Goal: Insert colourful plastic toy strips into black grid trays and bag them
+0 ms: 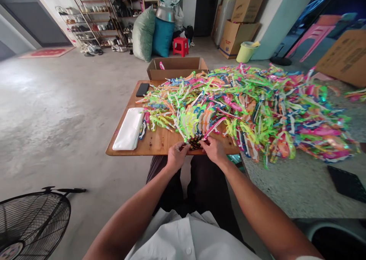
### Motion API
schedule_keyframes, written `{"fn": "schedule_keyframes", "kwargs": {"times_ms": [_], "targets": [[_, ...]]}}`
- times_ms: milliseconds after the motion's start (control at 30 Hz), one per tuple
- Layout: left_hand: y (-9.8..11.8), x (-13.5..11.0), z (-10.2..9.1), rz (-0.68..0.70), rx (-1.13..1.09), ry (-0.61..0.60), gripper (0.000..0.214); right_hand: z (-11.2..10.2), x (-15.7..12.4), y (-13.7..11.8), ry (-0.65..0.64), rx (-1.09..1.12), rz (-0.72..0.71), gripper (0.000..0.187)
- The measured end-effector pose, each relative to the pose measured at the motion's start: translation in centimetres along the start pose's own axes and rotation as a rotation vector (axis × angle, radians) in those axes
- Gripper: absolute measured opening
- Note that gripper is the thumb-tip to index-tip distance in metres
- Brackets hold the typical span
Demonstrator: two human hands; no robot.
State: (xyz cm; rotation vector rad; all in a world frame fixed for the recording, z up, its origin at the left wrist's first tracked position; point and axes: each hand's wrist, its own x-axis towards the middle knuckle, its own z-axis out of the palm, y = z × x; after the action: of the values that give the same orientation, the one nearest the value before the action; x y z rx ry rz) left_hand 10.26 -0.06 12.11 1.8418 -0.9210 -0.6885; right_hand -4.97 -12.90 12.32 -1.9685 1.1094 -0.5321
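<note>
At the near edge of the wooden board, a neat row of slim plastic pieces in green, yellow and orange stands fanned out, with dark and gold ends towards me. My left hand is closed, pinching the left side of these ends. My right hand pinches the lower end of a pink plastic piece that slants up to the right, beside the row. What exactly the pieces are, I cannot make out. Behind them spreads a large loose heap of similar pieces with white strips.
A stack of clear-white plastic bags and a black phone lie on the board. An open carton stands behind it. A dark flat object lies on the grey surface at right. A black fan stands lower left.
</note>
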Motion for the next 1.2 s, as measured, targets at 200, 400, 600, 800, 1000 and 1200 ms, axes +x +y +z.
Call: {"fn": "schedule_keyframes", "kwargs": {"times_ms": [200, 400, 600, 800, 1000, 1200], "targets": [[0.1, -0.5, 1.0, 0.202, 0.195, 0.049, 0.021, 0.2, 0.2, -0.2, -0.059, 0.124, 0.059, 0.021], [-0.7, 0.6, 0.2, 0.162, 0.267, 0.141, 0.024, 1.6, 0.1, -0.8, -0.078, 0.194, 0.031, 0.023], [-1.3, 0.5, -0.4, 0.073, 0.305, 0.201, 0.025, 1.8, 0.1, -0.8, 0.056, 0.028, -0.025, 0.027], [-0.9, 0.6, 0.4, 0.104, 0.406, 0.206, 0.027, 2.6, 0.0, -0.3, 0.111, -0.095, -0.082, 0.029], [-1.2, 0.6, 0.0, 0.036, 0.097, 0.279, 0.023, 1.9, -0.1, -0.4, 0.096, 0.129, 0.046, 0.031], [-0.7, 0.7, 1.1, 0.038, 0.145, 0.265, 0.023, 2.4, -0.1, -0.2, 0.125, -0.006, -0.011, 0.032]]}}
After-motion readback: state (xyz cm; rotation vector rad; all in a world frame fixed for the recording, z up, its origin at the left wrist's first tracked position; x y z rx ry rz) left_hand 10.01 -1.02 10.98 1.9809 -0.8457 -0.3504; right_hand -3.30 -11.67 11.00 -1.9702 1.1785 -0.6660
